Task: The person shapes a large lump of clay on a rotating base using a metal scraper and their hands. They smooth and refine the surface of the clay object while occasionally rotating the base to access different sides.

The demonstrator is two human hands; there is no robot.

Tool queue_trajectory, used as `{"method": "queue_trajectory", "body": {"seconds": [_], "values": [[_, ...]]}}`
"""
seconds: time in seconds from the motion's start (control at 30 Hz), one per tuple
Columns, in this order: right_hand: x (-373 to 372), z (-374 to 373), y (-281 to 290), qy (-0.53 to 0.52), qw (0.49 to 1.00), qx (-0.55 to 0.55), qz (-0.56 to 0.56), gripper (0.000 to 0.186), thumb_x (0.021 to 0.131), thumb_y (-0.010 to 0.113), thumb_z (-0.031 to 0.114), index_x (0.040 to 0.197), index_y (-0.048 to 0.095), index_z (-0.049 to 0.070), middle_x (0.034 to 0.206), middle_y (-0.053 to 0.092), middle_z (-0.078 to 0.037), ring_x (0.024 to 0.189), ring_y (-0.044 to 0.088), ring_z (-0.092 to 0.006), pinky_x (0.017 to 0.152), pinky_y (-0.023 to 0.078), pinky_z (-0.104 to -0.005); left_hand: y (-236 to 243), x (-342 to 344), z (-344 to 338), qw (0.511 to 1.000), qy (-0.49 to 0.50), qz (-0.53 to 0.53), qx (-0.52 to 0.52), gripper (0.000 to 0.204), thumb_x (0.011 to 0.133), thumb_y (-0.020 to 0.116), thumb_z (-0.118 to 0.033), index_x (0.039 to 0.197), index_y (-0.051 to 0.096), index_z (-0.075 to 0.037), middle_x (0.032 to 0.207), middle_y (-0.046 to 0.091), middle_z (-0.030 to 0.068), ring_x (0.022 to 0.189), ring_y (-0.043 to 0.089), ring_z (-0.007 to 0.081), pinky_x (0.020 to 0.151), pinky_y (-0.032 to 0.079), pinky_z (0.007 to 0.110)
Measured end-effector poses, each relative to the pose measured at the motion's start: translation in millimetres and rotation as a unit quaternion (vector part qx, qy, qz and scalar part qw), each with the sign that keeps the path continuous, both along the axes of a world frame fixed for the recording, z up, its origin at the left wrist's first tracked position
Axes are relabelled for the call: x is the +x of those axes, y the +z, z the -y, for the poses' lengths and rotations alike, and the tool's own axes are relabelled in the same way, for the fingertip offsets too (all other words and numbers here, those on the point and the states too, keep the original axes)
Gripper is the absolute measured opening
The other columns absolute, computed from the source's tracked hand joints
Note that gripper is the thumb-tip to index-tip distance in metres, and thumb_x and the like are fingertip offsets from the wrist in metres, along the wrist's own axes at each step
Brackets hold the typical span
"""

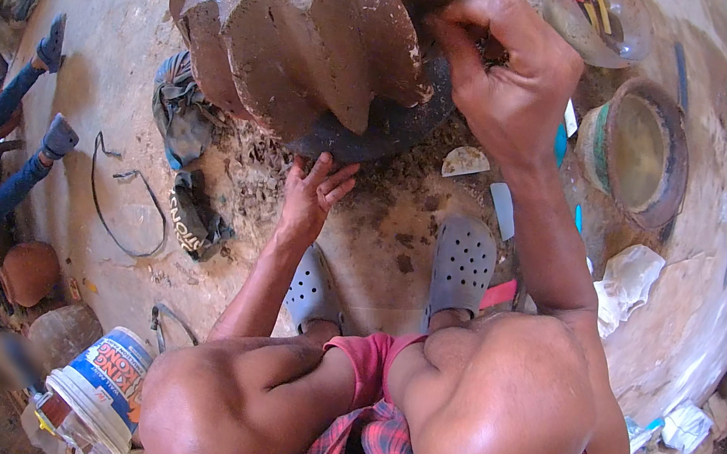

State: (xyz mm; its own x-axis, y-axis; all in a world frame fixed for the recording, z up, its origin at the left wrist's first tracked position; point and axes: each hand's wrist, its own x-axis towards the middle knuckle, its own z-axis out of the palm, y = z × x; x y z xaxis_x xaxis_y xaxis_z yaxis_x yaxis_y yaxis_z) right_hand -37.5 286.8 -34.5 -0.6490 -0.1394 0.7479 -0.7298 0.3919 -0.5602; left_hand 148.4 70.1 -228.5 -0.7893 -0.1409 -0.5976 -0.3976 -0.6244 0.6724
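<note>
A large brown clay piece with thick, petal-like scalloped flanges stands in front of me on a dark round base. My left hand is at the near edge of this base, palm turned up, its fingers extended and slightly apart with the tips touching the rim. At the clay's right side, my right hand is bent at the wrist, its fingers curled and pinched together against the clay. Its fingertips are partly hidden, and I cannot make out whether a small tool is in them.
Clay crumbs litter the floor around the base. To the right stand a basin of murky water and a clear bowl with tools. A dark cloth and a thin cord lie left; a paint bucket stands lower left. Another person's legs show far left.
</note>
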Motion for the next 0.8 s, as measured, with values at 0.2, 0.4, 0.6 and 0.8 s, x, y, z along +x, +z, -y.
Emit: {"method": "queue_trajectory", "body": {"seconds": [0.2,0.4,0.6,0.8], "values": [[3.5,-14.1,14.2,-0.055,0.968,0.034,0.244,0.037,0.081,0.093,0.029,0.088,0.067,0.004,0.074,0.067,-0.012,0.068,0.065,-0.0263,0.061,0.050,-0.0382,-2.5,0.9,3.1,1.000,0.009,0.010,-0.007,0.040,0.107,0.068,-0.022,0.137,0.044,-0.010,0.118,0.064,0.0121,0.118,0.073,0.0377,0.088,0.066,0.043],[-4.2,-11.0,-21.5,-0.048,0.954,-0.022,0.294,0.050,0.073,0.099,0.040,0.080,0.064,0.005,0.066,0.060,-0.005,0.061,0.054,-0.0148,0.059,0.049,-0.0356,-8.7,0.5,8.0,1.000,-0.002,-0.007,0.008,0.052,0.106,0.069,-0.019,0.148,0.038,-0.011,0.130,0.061,0.0142,0.118,0.073,0.0366,0.087,0.067,0.039],[-3.6,-10.4,2.1,-0.030,0.989,-0.025,0.141,0.044,0.078,0.095,0.030,0.103,0.074,0.001,0.082,0.071,-0.014,0.077,0.068,-0.0264,0.067,0.053,-0.0360,-9.2,2.0,4.1,1.000,-0.002,-0.001,0.002,0.052,0.108,0.066,-0.020,0.149,0.036,-0.012,0.132,0.063,0.0176,0.123,0.070,0.0394,0.089,0.066,0.041],[-5.1,1.9,-20.7,-0.060,0.990,-0.093,0.093,0.038,0.081,0.094,0.029,0.098,0.076,0.000,0.092,0.073,-0.014,0.078,0.069,-0.0286,0.071,0.054,-0.0381,-5.6,3.0,2.7,1.000,0.008,-0.018,0.006,0.052,0.108,0.066,-0.019,0.151,0.037,-0.009,0.134,0.062,0.0183,0.121,0.071,0.0387,0.090,0.067,0.040]]}}
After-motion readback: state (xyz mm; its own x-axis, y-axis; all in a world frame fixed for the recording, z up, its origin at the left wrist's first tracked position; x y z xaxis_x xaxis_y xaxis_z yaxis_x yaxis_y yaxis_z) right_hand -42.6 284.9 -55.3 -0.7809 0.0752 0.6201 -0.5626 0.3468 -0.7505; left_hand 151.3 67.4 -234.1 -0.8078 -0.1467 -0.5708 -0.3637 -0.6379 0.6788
